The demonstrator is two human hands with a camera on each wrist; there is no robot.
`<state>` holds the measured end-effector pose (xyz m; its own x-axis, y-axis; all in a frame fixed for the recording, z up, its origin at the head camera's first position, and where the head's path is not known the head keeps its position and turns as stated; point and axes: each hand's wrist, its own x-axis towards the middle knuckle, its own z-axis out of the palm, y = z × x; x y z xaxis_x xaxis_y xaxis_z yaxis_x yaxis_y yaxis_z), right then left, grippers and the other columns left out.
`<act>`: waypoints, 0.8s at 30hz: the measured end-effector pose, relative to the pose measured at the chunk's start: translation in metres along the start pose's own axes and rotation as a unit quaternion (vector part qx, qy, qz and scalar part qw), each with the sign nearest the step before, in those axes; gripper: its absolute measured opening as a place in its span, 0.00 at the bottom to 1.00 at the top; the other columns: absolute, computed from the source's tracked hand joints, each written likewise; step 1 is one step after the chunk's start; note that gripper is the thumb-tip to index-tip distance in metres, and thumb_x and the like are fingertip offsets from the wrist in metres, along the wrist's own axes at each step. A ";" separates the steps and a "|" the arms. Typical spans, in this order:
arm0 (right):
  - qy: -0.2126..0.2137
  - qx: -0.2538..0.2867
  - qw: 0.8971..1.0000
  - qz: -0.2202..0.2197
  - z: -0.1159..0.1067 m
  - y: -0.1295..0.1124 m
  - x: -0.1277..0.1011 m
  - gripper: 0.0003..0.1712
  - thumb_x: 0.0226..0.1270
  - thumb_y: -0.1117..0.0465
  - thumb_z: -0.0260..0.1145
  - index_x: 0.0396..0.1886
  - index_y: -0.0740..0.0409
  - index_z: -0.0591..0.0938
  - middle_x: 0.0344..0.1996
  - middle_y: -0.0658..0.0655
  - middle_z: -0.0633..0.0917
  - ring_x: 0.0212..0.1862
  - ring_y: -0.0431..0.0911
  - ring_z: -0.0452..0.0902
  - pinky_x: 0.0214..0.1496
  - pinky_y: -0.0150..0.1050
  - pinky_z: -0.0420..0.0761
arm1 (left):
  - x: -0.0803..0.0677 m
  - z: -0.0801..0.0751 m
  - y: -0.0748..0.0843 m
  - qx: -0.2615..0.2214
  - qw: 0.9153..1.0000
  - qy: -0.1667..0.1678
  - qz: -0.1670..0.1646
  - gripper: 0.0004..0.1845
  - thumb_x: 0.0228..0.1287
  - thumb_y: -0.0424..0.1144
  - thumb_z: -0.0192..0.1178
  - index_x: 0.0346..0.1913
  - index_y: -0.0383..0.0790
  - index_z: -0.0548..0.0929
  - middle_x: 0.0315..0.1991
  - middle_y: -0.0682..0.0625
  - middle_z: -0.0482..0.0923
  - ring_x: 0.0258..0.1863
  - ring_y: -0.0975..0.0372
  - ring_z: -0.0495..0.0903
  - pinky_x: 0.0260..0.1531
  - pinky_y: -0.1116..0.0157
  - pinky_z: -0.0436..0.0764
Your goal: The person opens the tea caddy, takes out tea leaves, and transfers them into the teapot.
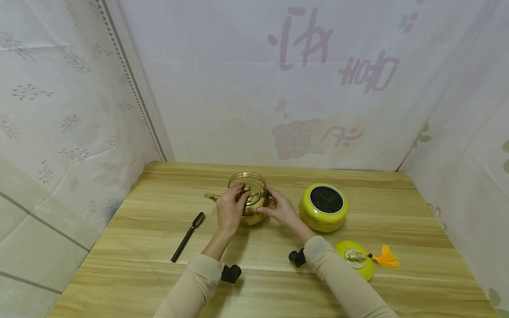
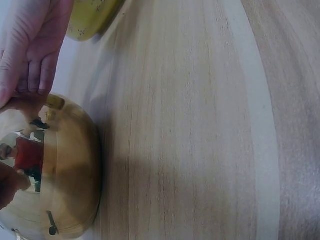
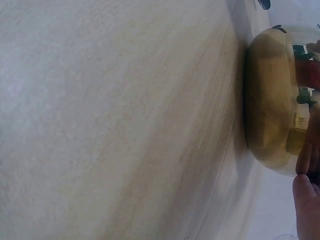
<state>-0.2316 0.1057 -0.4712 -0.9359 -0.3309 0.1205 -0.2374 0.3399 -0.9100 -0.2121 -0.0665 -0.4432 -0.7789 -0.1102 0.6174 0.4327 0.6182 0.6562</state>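
A shiny gold teapot point(image 1: 250, 217) stands on the table, its spout point(image 1: 210, 195) pointing left and its hoop handle point(image 1: 247, 175) upright at the back. My left hand point(image 1: 229, 211) reaches over the top and pinches the knob of the teapot lid point(image 1: 256, 194). The lid sits over the pot's opening. My right hand point(image 1: 285, 211) holds the pot's right side, thumb in front and fingers further back. In the right wrist view, the right thumb point(image 3: 303, 192) meets the polished wall of the teapot point(image 3: 270, 95).
A round yellow jar point(image 1: 324, 221) filled with dark loose tea leaves point(image 1: 326, 199) stands to the right. In front of it lies its yellow lid point(image 1: 365, 270) with an orange tassel point(image 1: 386, 257). A black scoop point(image 1: 187, 238) lies left of the teapot. Printed cloth point(image 1: 214, 97) encloses the table.
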 end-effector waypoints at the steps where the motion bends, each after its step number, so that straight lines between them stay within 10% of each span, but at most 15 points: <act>1: 0.001 0.000 1.000 -0.001 0.000 0.000 0.000 0.44 0.56 0.61 0.71 0.70 0.66 0.61 0.68 0.64 0.64 0.70 0.54 0.59 0.68 0.44 0.66 | 0.000 0.000 0.000 0.000 1.000 -0.001 -0.001 0.13 0.53 0.30 0.68 0.43 0.30 0.84 0.39 0.41 0.85 0.26 0.57 0.84 0.24 0.66 0.83; 24: -0.011 0.008 1.000 0.007 -0.005 -0.027 -0.009 0.43 0.57 0.66 0.69 0.69 0.72 0.59 0.68 0.70 0.62 0.70 0.59 0.57 0.68 0.49 0.64 | 0.002 -0.002 0.002 0.050 0.998 -0.032 0.011 0.13 0.54 0.32 0.67 0.43 0.32 0.85 0.39 0.42 0.85 0.28 0.57 0.83 0.27 0.64 0.83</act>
<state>-0.2182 0.1033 -0.4456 -0.9331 -0.3454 0.1000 -0.2206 0.3301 -0.9178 -0.2117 -0.0671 -0.4403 -0.7980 -0.0474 0.6008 0.4058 0.6948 0.5938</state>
